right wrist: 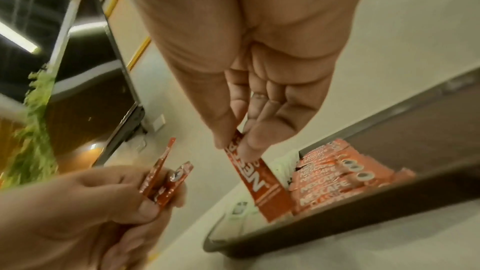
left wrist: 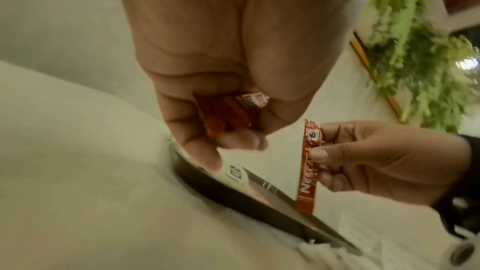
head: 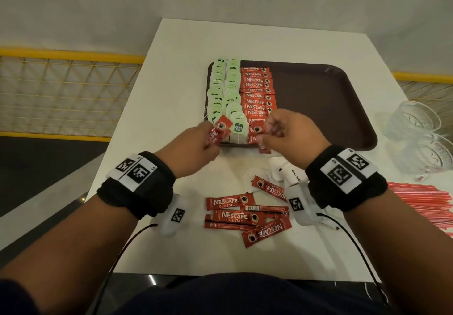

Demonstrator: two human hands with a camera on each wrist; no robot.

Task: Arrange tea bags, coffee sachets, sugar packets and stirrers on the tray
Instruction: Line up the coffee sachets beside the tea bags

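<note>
A dark brown tray (head: 343, 98) lies on the white table, with two columns of green tea bags (head: 224, 86) at its left and a column of red coffee sachets (head: 257, 91) beside them. My left hand (head: 196, 143) grips a small bunch of red coffee sachets (head: 47, 128) (left wrist: 226, 114) (right wrist: 166, 182) over the tray's near left corner. My right hand (head: 286, 133) pinches a single coffee sachet (left wrist: 307, 171) (right wrist: 257, 180) upright above the tray's near edge (right wrist: 337, 229). Several loose sachets (head: 245, 214) lie on the table near me.
White sugar packets (head: 286, 170) lie under my right wrist. Red stirrers (head: 426, 197) lie at the right edge, and clear glass cups (head: 416, 123) stand behind them. The tray's right half is bare. A yellow railing (head: 68, 54) runs beyond the table's left edge.
</note>
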